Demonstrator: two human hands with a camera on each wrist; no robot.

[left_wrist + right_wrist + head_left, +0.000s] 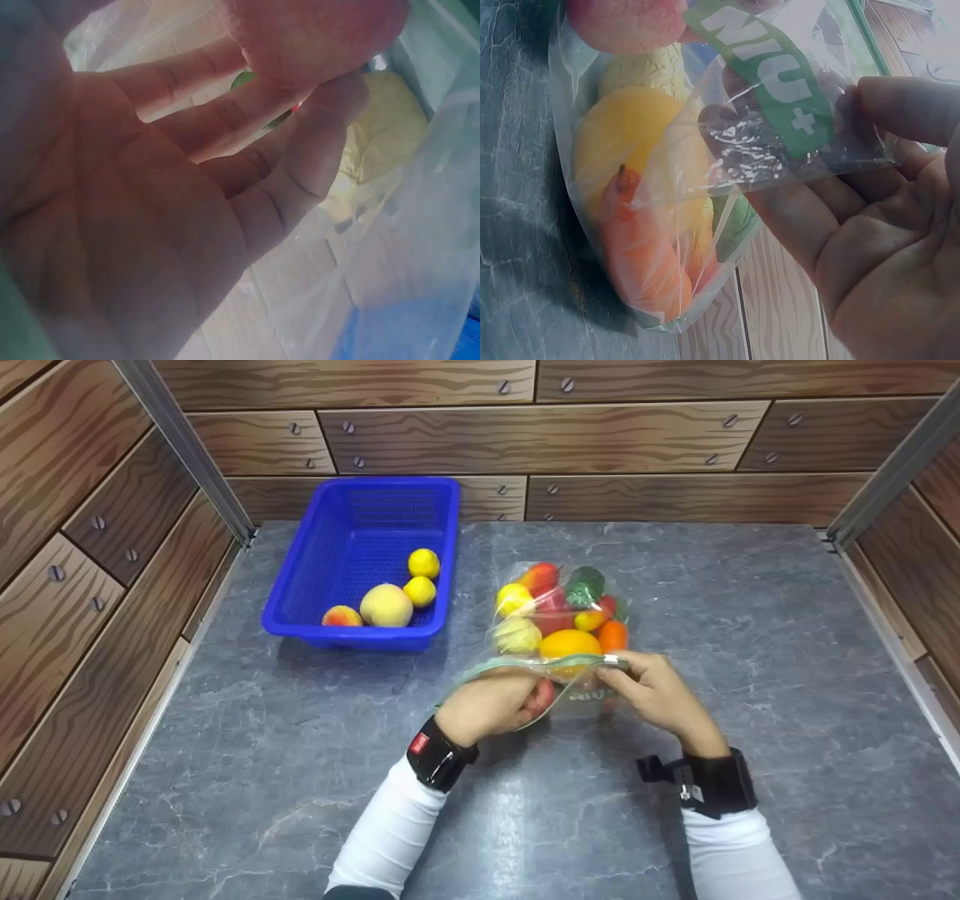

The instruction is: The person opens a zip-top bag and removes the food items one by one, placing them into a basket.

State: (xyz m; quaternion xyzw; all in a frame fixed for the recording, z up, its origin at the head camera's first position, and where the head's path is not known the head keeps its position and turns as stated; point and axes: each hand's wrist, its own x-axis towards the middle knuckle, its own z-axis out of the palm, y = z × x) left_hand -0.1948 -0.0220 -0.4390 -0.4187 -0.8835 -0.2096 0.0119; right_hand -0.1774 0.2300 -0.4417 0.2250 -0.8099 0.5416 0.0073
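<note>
While the left grip (489, 706) holds a reddish fruit (315, 37) inside the clear bag (555, 622) on the desk (750, 645), the right grip (657, 695) pinches its zip edge (576, 661); with only that end pinched, the bag could slump and snag the fruit.
</note>
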